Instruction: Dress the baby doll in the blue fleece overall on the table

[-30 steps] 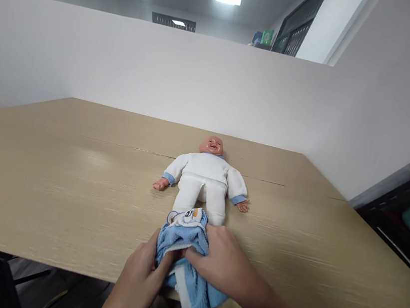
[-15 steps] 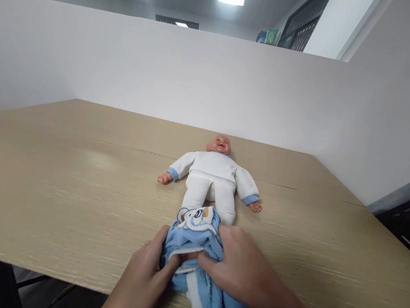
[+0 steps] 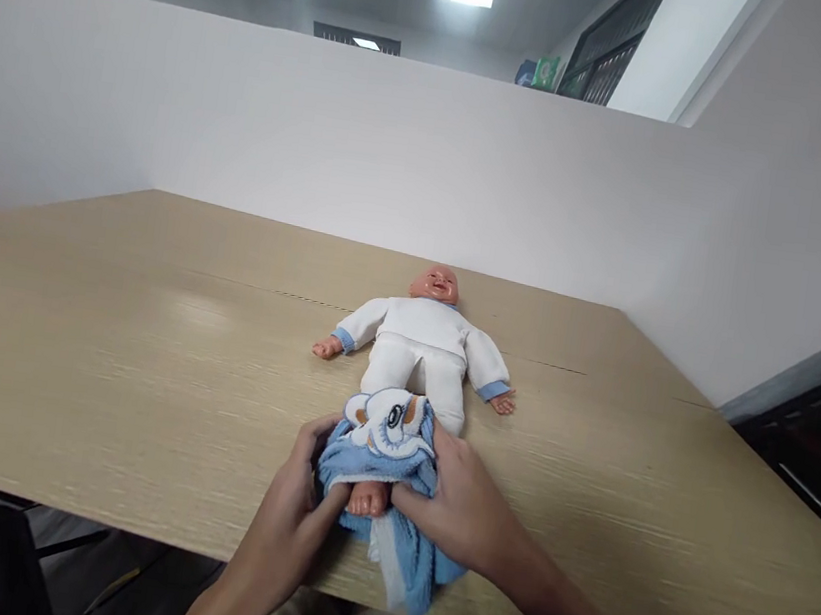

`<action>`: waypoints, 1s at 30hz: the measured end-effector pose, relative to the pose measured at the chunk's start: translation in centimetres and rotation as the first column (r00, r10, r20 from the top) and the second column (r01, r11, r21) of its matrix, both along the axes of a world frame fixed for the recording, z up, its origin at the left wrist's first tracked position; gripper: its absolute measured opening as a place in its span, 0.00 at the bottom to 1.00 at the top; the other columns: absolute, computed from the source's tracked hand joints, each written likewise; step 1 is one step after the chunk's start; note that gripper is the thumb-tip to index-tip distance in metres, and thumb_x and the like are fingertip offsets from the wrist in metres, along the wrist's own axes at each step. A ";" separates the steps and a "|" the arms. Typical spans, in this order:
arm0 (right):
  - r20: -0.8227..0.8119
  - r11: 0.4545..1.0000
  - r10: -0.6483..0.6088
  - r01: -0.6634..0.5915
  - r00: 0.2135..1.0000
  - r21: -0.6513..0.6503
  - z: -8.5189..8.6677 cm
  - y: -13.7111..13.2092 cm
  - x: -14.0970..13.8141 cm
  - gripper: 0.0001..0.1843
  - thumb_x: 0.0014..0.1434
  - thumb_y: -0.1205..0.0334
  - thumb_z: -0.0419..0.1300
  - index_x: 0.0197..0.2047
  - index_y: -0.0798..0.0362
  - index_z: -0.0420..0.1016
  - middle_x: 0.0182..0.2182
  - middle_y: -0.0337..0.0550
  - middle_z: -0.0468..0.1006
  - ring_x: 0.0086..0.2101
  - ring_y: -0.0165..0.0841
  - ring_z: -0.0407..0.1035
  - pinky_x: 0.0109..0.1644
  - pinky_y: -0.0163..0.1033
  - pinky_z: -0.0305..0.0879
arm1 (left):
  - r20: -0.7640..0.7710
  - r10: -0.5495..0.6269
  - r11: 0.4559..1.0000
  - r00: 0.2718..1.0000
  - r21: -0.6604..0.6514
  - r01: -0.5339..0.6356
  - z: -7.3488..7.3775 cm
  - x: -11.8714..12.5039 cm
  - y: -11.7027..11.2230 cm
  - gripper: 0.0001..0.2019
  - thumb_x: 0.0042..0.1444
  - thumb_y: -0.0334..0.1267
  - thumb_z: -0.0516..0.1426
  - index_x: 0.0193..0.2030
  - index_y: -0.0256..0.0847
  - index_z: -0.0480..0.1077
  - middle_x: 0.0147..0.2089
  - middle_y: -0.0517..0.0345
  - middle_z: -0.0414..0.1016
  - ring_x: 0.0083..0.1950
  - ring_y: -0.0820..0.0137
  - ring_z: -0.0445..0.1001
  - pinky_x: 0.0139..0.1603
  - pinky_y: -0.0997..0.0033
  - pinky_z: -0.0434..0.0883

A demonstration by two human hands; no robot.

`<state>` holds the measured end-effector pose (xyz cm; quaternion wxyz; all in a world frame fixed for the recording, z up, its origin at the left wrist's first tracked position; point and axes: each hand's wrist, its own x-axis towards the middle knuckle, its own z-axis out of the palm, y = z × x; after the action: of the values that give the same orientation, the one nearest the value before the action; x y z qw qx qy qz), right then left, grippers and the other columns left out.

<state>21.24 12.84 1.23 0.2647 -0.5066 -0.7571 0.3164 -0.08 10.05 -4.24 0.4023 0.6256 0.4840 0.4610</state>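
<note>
a baby doll (image 3: pixel 424 329) lies on its back on a pale wood-grain table (image 3: pixel 146 364), its head toward a white partition (image 3: pixel 400 155) and its legs toward the viewer. it wears a white outfit with light blue cuffs. a blue terry-cloth garment (image 3: pixel 374 467) with a white embroidered face patch (image 3: pixel 395 429) is bunched over the lower legs, near the table's front edge. one bare foot (image 3: pixel 368 499) pokes out past the garment's white trim; the other foot is out of sight.

the person's left hand (image 3: pixel 299 495) and right hand (image 3: pixel 461 501) hold the garment from either side, fingers half curled round the cloth, thumbs near the trim on each side of the foot. some fingertips are hidden, so how tightly they pinch cannot be told.

an uneven tug could snag the toes on the trim or twist the cloth. the unseen foot might tangle in the bunched folds, since they hide it. a hard pull toward the viewer could drag the whole doll across the smooth tabletop, because both hands are on the cloth and neither steadies its body.
</note>
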 end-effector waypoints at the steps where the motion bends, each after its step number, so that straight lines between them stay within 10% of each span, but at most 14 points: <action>1: -0.036 0.999 0.020 -0.019 0.999 0.032 -0.1 0.3 0.1 0.17 0.55 0.68 0.63 0.50 0.52 0.76 0.46 0.45 0.84 0.48 0.43 0.78 0.53 0.43 0.69 | -0.001 0.013 0.999 1.000 0.035 -0.013 0.0 0.0 0.4 0.21 0.73 0.43 0.55 0.68 0.41 0.60 0.68 0.45 0.69 0.69 0.58 0.68 0.71 0.60 0.62; 7: 0.015 0.983 0.147 -0.148 0.989 0.106 0.3 2.9 1.6 0.04 0.56 0.65 0.66 0.31 0.53 0.75 0.30 0.38 0.81 0.33 0.35 0.74 0.37 0.37 0.65 | 0.011 -0.111 0.992 0.994 0.054 0.110 0.8 -1.1 3.7 0.12 0.74 0.43 0.54 0.56 0.39 0.70 0.60 0.47 0.76 0.59 0.59 0.73 0.63 0.63 0.68; 10: -0.049 0.966 0.258 -0.258 0.965 0.013 0.6 4.2 3.1 0.15 0.58 0.59 0.71 0.48 0.54 0.80 0.44 0.43 0.85 0.43 0.41 0.78 0.49 0.41 0.72 | 0.018 -0.228 0.973 0.973 -0.024 0.229 2.0 -1.9 4.7 0.12 0.73 0.46 0.57 0.52 0.40 0.71 0.57 0.50 0.77 0.57 0.60 0.73 0.64 0.62 0.69; 14: -0.287 0.922 0.315 -0.363 0.905 -0.131 -0.4 5.2 4.6 0.43 0.61 0.50 0.73 0.74 0.49 0.62 0.67 0.50 0.73 0.65 0.46 0.69 0.72 0.53 0.61 | 0.046 -0.349 0.925 0.936 -0.146 0.352 3.5 -3.0 5.1 0.12 0.71 0.49 0.60 0.50 0.41 0.72 0.56 0.51 0.77 0.59 0.58 0.74 0.66 0.59 0.70; 22: -0.675 0.852 0.123 -0.426 0.727 -0.303 -3.6 6.0 5.8 0.45 0.55 0.48 0.77 0.71 0.47 0.66 0.63 0.49 0.77 0.65 0.45 0.69 0.71 0.50 0.64 | -0.163 -0.401 0.914 0.902 -0.133 0.382 4.3 -4.7 5.9 0.38 0.63 0.49 0.68 0.75 0.52 0.56 0.75 0.47 0.61 0.76 0.53 0.61 0.76 0.50 0.62; 25: -0.713 0.841 0.080 -0.432 0.697 -0.327 -3.9 6.1 5.8 0.46 0.52 0.48 0.78 0.70 0.49 0.67 0.60 0.49 0.78 0.61 0.45 0.73 0.66 0.47 0.69 | -0.308 -0.379 0.914 0.873 0.019 0.404 5.9 -3.3 7.6 0.32 0.68 0.50 0.62 0.75 0.52 0.60 0.77 0.48 0.59 0.78 0.53 0.55 0.78 0.51 0.58; 30: -0.702 0.855 0.099 -0.422 0.705 -0.302 -3.3 6.3 5.8 0.42 0.54 0.46 0.77 0.66 0.51 0.68 0.56 0.49 0.79 0.57 0.43 0.74 0.62 0.45 0.71 | -0.479 -0.587 0.733 0.653 0.028 0.679 9.7 0.1 12.4 0.16 0.65 0.52 0.64 0.53 0.46 0.79 0.56 0.52 0.78 0.59 0.56 0.74 0.63 0.60 0.71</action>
<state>27.02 19.15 -2.05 0.3451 -0.2908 -0.5856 0.6734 0.02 22.46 5.42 0.3515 0.8799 0.2610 0.1846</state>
